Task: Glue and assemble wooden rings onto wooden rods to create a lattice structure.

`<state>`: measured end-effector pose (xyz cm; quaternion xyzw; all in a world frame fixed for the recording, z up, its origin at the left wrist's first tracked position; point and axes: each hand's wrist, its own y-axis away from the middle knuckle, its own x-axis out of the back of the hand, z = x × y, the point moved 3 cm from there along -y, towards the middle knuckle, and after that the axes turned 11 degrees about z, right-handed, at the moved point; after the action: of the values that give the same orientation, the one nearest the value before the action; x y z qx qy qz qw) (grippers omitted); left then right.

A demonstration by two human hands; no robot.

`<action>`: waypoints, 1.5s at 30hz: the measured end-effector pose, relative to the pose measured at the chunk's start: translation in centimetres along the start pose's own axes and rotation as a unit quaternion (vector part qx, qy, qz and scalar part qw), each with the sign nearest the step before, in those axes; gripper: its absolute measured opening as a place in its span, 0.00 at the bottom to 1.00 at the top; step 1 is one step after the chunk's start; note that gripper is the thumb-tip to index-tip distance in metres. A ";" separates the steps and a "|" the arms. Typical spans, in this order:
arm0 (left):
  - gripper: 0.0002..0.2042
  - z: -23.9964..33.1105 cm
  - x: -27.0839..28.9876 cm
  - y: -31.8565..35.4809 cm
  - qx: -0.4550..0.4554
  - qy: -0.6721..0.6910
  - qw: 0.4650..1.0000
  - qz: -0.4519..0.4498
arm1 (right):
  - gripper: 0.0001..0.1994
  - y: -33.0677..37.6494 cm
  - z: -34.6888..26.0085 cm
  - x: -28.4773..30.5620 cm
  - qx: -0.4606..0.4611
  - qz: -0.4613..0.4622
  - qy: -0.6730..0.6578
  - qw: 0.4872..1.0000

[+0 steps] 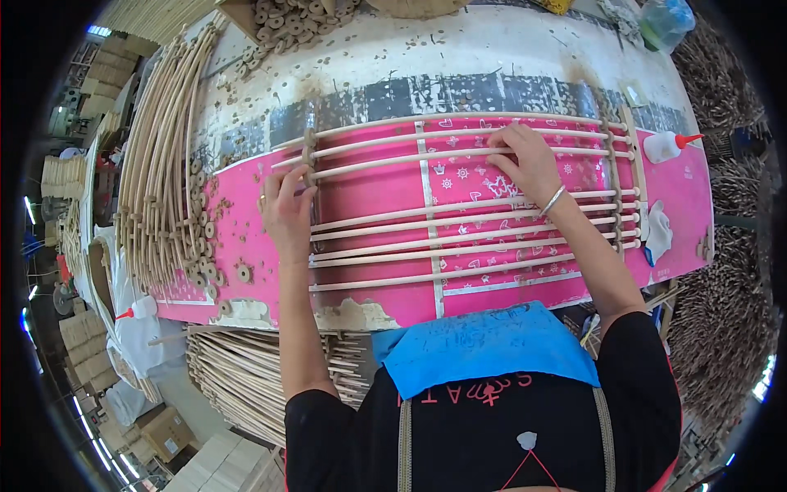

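Observation:
Several pale wooden rods (pixel 373 251) lie side by side across a pink printed sheet, in an upper and a lower group. My right hand (pixel 531 162) pinches one upper wooden rod (pixel 410 162) between thumb and fingers, right of its middle. At that rod's left end, my left hand (pixel 285 215) is closed, its fingertips on a small brown wooden ring (pixel 307 174); the fingers partly hide it. More rings sit in a row just above, at the upper rods' left ends. The rods' right ends lie near a wooden strip (pixel 636 160).
Finished-looking rods with rings lie in a bundle (pixel 160 172) at the left. Loose wooden rings (pixel 243 273) are scattered beside it, and more are heaped (pixel 287 23) at the back. A white bottle with a red tip (pixel 662 148) lies at right. Another rod stack (pixel 246 369) sits below the table edge.

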<state>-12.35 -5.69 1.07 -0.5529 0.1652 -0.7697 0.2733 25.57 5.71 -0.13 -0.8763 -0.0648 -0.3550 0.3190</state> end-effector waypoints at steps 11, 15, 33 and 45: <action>0.21 -1.1 0.1 0.1 0.038 0.017 0.999 -0.026 | 0.08 -0.6 -0.6 -0.6 0.062 0.009 0.070 0.996; 0.24 -1.7 1.6 1.1 0.024 -0.028 0.999 0.033 | 0.09 0.2 -1.5 2.0 -0.005 0.002 0.027 1.000; 0.18 -11.7 11.5 10.9 0.232 -0.091 0.969 -0.002 | 0.06 4.4 -2.8 1.8 -0.087 -0.188 -0.073 0.975; 0.17 -9.9 7.1 8.6 0.443 0.308 0.836 0.095 | 0.05 4.2 -3.9 1.6 -0.021 -0.155 -0.049 0.987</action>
<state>-21.32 -17.27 -1.58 -0.0882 -0.0665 -0.8615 0.4956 25.93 -0.15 0.93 -0.8785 -0.2076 -0.3581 0.2384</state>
